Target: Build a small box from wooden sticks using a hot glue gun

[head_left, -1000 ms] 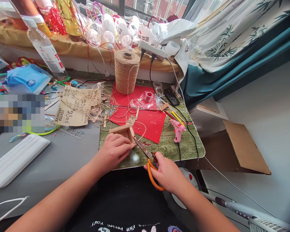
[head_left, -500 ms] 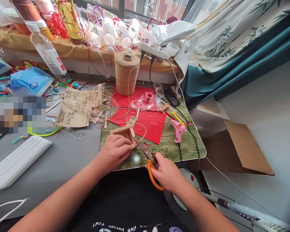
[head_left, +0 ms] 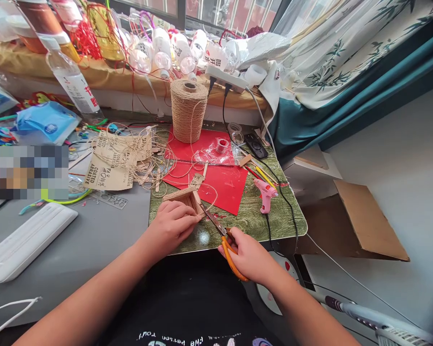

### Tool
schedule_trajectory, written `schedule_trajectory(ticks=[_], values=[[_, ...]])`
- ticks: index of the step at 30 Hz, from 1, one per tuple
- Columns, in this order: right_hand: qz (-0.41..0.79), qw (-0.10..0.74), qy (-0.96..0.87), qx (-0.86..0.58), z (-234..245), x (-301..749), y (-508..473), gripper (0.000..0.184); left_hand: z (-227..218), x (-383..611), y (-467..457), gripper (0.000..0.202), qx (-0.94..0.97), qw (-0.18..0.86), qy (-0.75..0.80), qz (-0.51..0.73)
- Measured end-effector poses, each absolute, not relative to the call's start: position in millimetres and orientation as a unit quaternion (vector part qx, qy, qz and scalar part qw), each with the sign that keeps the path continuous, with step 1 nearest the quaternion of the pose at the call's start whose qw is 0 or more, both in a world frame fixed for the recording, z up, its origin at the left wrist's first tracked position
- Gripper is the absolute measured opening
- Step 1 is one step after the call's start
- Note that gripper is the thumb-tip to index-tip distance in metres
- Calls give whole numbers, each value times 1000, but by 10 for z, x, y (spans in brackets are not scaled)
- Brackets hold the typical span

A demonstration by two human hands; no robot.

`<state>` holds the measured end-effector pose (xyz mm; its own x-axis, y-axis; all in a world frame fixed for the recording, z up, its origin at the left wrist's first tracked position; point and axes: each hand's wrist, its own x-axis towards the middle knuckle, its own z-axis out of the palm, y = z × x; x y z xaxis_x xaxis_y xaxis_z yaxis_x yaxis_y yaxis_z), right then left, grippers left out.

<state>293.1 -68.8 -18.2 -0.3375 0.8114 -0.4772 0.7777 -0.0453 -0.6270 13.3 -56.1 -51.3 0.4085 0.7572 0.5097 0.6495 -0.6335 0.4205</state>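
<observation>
Closing the scissors [head_left: 212, 222] at the wooden frame [head_left: 183, 194]
My left hand [head_left: 171, 226] pins the wooden frame, grip curled down on it, near the front edge of the green worktop [head_left: 252, 221]. The blades touch its right corner (handles stood wider a moment ago), with my right hand [head_left: 250, 257] clamped on the orange loops, so this snip looks made.
</observation>
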Motion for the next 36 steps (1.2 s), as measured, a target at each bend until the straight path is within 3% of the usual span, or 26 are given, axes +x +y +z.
schedule_trajectory(ticks=[5,15,24,32,36], values=[[471,17,-691,-548,-186,2959,-652,29,-516,141,-561,16,835,78,425,340],[388,2,-711,-586,-206,2922,-657,36,-515,140,-568,16,835,74,422,345],[383,8,-719,-579,-381,2961,-629,30,-521,131,-564,14,836,80,425,339],[426,80,-660,-614,-368,3026,-538,32,-503,125,-562,13,837,85,426,332],[333,62,-690,-640,-342,3126,-386,28,-488,127,-569,15,839,77,429,326]])
